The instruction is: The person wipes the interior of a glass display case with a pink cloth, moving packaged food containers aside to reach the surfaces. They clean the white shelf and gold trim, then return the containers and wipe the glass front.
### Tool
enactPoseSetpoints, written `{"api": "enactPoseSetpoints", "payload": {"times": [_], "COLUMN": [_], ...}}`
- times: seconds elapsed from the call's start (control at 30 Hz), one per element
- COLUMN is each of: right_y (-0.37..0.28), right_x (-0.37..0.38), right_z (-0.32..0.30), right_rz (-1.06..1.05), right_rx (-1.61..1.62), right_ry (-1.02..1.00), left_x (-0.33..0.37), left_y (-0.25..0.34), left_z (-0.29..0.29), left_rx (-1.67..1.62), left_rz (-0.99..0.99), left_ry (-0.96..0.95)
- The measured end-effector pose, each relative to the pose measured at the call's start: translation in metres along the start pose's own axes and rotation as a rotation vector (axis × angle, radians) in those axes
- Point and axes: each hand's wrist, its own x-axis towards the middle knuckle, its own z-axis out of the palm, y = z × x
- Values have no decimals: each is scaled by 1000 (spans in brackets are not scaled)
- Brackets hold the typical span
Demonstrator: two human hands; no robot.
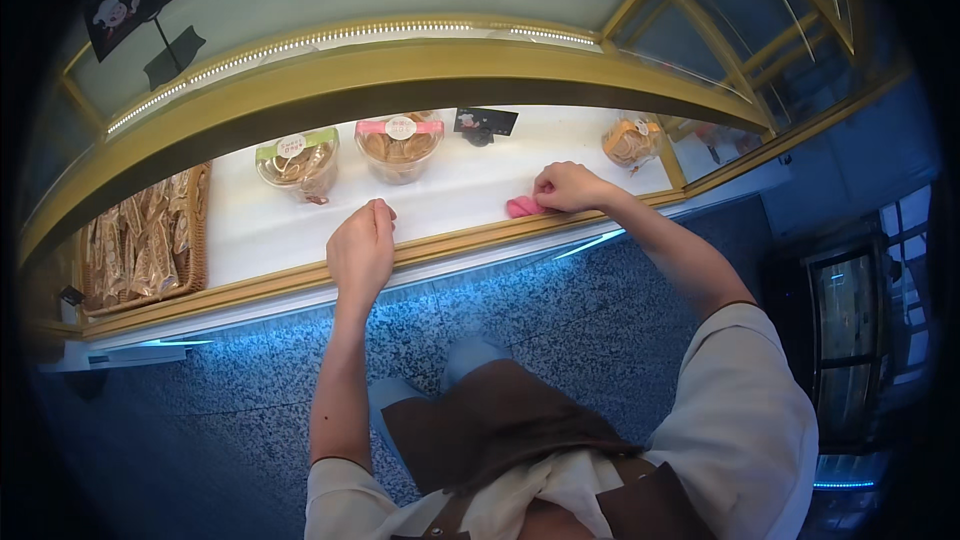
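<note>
My right hand (574, 187) is closed on a crumpled pink cloth (521, 207), which rests on the white shelf (455, 205) of a display case near its front edge. Over the gold front rail (446, 242), farther left, is my left hand (360, 252). Its fingers are curled together, and whatever they might hold is hidden from view. Behind the left hand stand two clear tubs of baked snacks, one with a green band (297, 168) and one with a pink band (400, 152).
A wicker basket (198, 230) of wrapped snacks fills the shelf's left end. At the right end stands an orange-banded tub (631, 144). A small black sign (486, 121) stands behind the cloth. The case's curved gold frame (430, 75) spans above the shelf.
</note>
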Motion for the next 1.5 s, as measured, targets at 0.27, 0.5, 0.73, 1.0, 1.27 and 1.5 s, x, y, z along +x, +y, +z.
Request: {"api": "enactPoseSetpoints", "payload": {"times": [0.27,0.5,0.73,1.0,1.27,1.5], "right_y": [-139,-73,65,39,-68,-70], "right_x": [-61,-89,14,16,33,22], "right_z": [39,-5,-62,30,60,68], "right_rz": [-284,-10,296,413,-172,65], "right_rx": [1104,1084,521,43,552,56], "right_ry": [-441,-172,301,335,66,135], "left_x": [-55,-190,-301,-374,-384,-381], "left_y": [6,-13,13,61,92,106], "left_z": [-67,-99,-64,-22,-32,-44], "left_rx": [-705,-608,-582,-723,-681,-727], "left_rz": [-113,-428,-643,-873,-849,-861], "left_ry": [313,433,336,382,306,308]}}
